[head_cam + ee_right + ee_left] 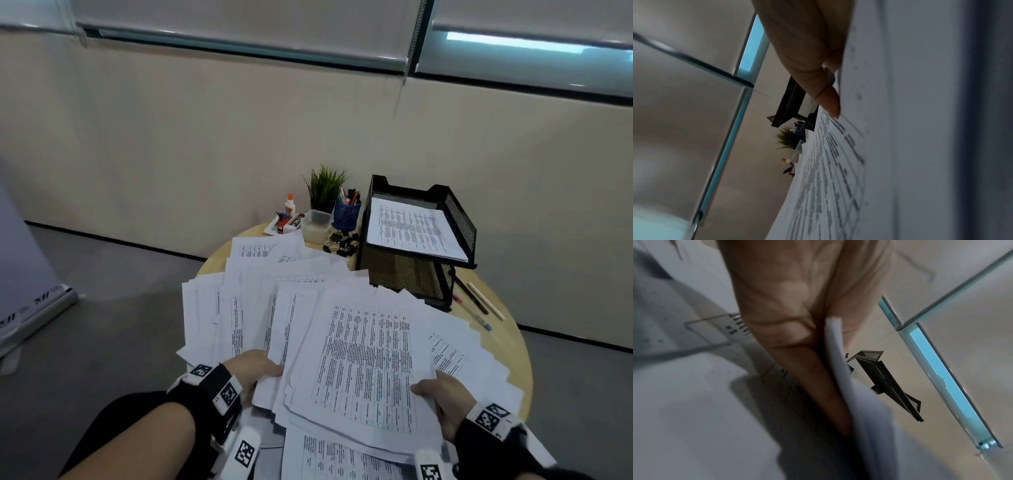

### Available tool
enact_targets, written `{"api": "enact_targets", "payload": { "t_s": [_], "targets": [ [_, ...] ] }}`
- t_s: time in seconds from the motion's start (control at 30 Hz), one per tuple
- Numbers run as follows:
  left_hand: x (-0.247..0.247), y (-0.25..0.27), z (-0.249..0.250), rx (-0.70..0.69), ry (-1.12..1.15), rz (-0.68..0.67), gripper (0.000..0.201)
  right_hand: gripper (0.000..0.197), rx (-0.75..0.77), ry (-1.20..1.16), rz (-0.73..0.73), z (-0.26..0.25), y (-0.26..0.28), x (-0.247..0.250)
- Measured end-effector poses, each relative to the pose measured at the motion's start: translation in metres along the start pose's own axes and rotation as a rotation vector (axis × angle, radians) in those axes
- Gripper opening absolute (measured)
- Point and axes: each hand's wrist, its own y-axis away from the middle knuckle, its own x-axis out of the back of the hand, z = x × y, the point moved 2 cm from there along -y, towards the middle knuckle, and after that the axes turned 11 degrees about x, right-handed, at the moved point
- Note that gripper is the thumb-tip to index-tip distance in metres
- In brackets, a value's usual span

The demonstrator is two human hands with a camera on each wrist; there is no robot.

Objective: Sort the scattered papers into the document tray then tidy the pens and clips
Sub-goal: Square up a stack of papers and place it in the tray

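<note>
I held a loose stack of papers at the near edge of the round wooden table, above more sheets fanned across it. My left hand gripped the stack's left edge, with the sheets pinched against the palm in the left wrist view. My right hand pinched the right edge, thumb on top. I judged the stack light, floppy and slippery; sheets could slide apart, so holding both side edges and squaring them looked wise. The pages were white, printed with dense tables, their edges uneven. The black mesh tray stood at the far right, one printed sheet in its top tier.
</note>
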Motion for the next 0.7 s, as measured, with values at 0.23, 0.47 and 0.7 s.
{"api": "enact_targets", "payload": {
  "t_s": [0.23, 0.47, 0.7],
  "targets": [
    [-0.010, -0.005, 0.016, 0.091, 0.193, 0.000, 0.077, 0.017, 0.132, 0.467, -0.073, -0.015, 0.003, -0.010],
    [-0.026, -0.018, 0.034, -0.047, -0.059, 0.187, 0.065, 0.020, 0.185, 0.473, -0.199, -0.011, -0.002, -0.017],
    [-0.024, -0.006, 0.037, -0.002, -0.117, 0.141, 0.086, 0.026, 0.153, 0.403, -0.230, -0.012, 0.000, -0.018]
  ]
}}
